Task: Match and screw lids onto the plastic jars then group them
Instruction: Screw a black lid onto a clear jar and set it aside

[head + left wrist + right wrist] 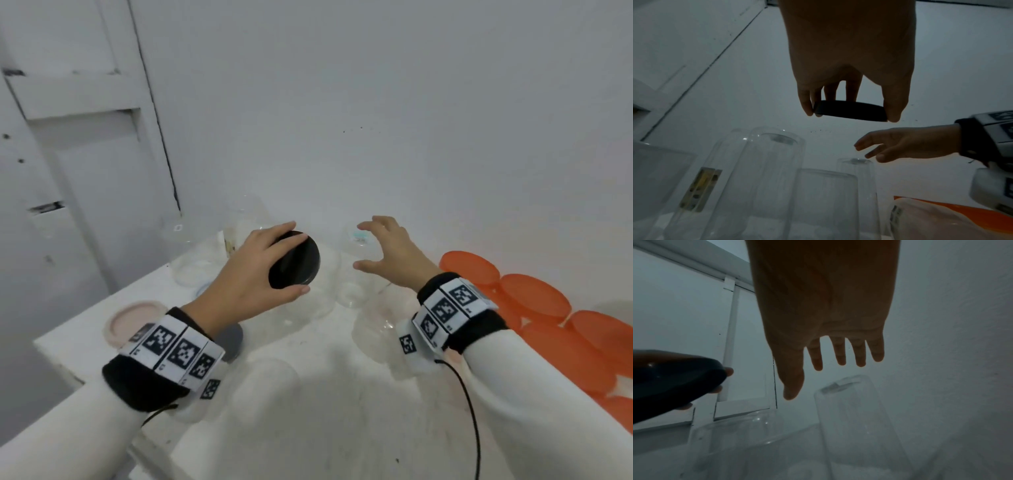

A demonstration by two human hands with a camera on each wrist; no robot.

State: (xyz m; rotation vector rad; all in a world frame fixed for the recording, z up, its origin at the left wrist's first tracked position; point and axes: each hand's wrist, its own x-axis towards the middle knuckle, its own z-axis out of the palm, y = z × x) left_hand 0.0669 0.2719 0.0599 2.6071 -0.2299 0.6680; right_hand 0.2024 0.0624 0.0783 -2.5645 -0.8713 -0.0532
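Note:
My left hand [260, 270] grips a round black lid [296, 262] by its rim, held in the air above several clear plastic jars [305, 308] standing on the white table [308, 411]. The left wrist view shows the black lid [850, 111] pinched between thumb and fingers. My right hand [383, 253] hovers with spread fingers, holding nothing, over a tall clear jar [358, 240] by the wall. That same tall jar [855, 415] stands just below its fingertips [840, 360] in the right wrist view.
A pile of orange lids [534, 298] lies at the table's right side. A pink lid [133, 322] and a grey lid [231, 339] sit near the left edge. A white wall stands close behind the jars; a door is at the left.

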